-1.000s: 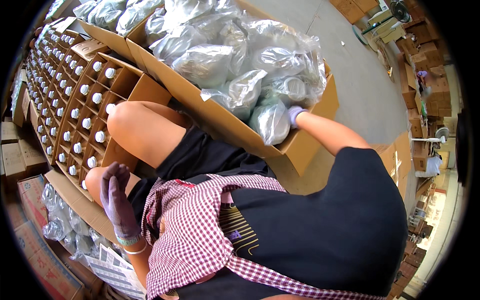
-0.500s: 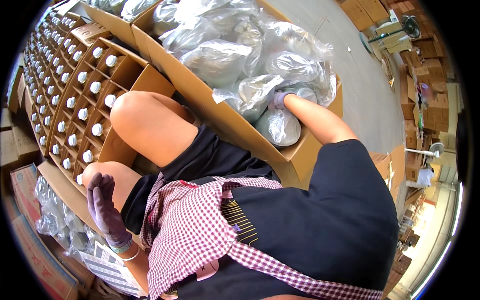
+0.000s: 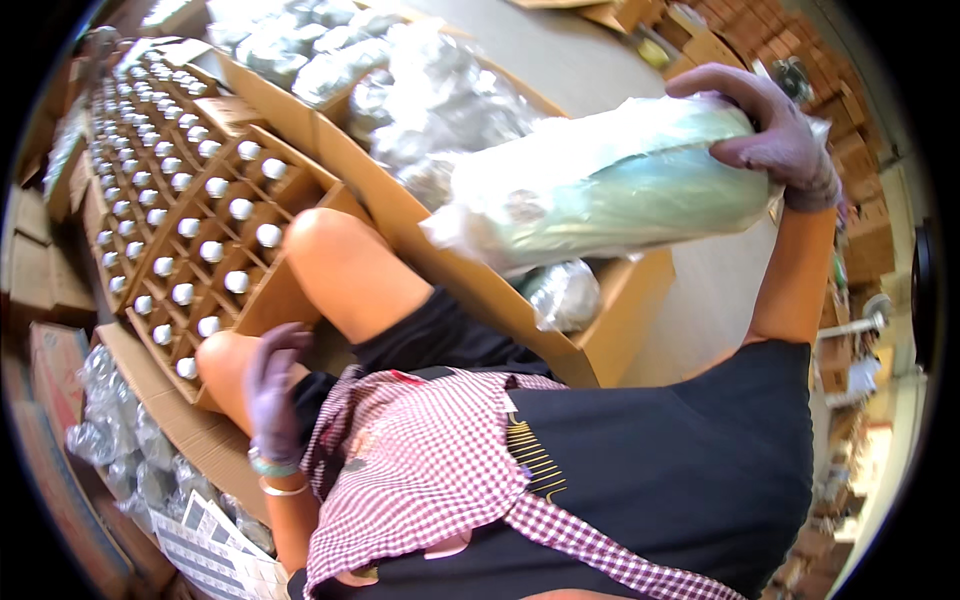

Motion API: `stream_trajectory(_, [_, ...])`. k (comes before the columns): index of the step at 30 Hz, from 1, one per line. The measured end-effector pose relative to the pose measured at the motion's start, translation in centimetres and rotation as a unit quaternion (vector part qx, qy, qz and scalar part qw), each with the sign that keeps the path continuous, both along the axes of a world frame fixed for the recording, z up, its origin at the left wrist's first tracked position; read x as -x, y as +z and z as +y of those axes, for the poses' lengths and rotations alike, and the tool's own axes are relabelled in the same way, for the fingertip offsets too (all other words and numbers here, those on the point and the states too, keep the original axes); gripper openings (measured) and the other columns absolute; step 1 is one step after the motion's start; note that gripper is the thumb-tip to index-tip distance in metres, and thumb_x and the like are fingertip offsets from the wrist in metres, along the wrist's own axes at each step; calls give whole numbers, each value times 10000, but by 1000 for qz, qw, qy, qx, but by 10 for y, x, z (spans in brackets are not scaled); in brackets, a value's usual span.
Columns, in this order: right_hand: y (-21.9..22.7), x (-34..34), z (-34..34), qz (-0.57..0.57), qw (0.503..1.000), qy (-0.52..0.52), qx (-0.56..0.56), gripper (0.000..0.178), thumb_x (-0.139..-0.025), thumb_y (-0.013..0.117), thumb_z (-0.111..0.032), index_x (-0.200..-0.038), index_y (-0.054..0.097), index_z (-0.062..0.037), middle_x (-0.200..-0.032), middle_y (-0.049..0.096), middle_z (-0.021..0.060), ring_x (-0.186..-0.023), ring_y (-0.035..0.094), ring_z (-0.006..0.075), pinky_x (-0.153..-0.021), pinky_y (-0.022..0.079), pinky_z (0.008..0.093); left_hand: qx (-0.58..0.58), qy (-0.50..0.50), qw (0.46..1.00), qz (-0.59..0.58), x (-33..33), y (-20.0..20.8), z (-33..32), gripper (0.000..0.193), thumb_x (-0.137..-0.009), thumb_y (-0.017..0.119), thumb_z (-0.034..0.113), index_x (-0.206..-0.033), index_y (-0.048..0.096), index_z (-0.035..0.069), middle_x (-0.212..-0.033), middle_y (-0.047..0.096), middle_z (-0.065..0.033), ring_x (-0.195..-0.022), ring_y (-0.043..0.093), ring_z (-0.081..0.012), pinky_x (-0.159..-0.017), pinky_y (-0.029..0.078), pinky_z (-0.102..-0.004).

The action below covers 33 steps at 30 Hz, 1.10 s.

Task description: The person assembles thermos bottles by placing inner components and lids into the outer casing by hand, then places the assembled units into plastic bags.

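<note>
My right hand, in a purple-grey glove, is raised and closed around the end of a large pale green bottle-like container in a clear plastic bag. It is held almost level above a long open carton. More clear plastic-bagged items fill much of that carton, and one silvery bagged piece lies in its near corner. My left hand, gloved the same way, is somewhat blurred beside my knee. Its fingers are loosely stretched and hold nothing visible.
Left of my knees stand divided cartons with many white-capped bottles in their cells. Clear bagged pieces and printed sheets lie at the lower left. Stacked brown boxes line the right side beyond the grey floor.
My right hand has come up out of the carton, lifting the bagged green container to the upper right. My left hand has shifted right, toward my lap.
</note>
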State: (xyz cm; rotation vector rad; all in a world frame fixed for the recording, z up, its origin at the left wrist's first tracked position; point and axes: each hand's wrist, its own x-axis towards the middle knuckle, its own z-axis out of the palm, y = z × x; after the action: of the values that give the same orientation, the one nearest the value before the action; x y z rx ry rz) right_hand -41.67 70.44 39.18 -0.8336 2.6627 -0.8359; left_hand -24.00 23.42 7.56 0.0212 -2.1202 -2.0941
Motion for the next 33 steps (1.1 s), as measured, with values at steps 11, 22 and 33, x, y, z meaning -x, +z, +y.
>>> stream_trajectory(11, [-170, 13, -271, 109, 940, 243, 214, 1095, -786, 858, -510, -1593, 285, -41, -1596, 359, 214, -1483, 337, 340, -1228, 274, 436, -499, 55, 851, 153, -43, -2, -65, 460, -936, 711, 289, -1296, 610, 21, -1286, 649, -116, -1148, 625, -295, -982, 521, -436])
stream_trajectory(22, [-276, -63, -411, -113, 843, 151, 504, 928, -916, 734, -371, -1590, 235, 24, -1547, 416, 244, -1427, 415, 326, -1179, 326, 404, 48, 354, 932, 56, -9, 30, -57, 1128, -625, 830, 126, -1551, 194, 31, -1372, 533, -192, -1243, 573, -310, -1048, 487, -399])
stream_trajectory(33, [-319, -29, -276, 234, 915, 320, -80, 878, -778, 794, -440, -1485, 468, -34, -1476, 485, 233, -1416, 405, 438, -1210, 256, 553, 291, 159, 929, -167, -35, 5, -47, 967, -536, 922, 366, -1369, 550, 42, -1232, 664, -207, -1176, 640, -362, -983, 515, -428])
